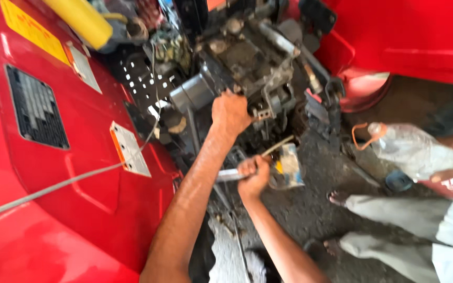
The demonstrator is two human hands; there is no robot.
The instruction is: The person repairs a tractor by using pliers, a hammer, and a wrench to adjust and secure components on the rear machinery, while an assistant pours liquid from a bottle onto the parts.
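left hand – arm outstretched, grip clenched on engine | right hand – grip pinching metal tool

A dark, grimy floor carries a person's 2 bare feet at right.

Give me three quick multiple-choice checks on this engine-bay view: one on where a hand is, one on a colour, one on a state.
1. Where is the left hand?
A. On the grimy engine block
B. On the plastic bottle
C. On the yellow tube

2. What colour is the body panel at left?
A. Blue
B. Red
C. White

3. What is the state of the right hand?
A. Open and flat
B. Out of view
C. Closed around a metal tool

Answers: 1 A, the fist presses against the dark machinery. 2 B, the panel is bright red. 3 C, the fingers wrap the silvery shaft.
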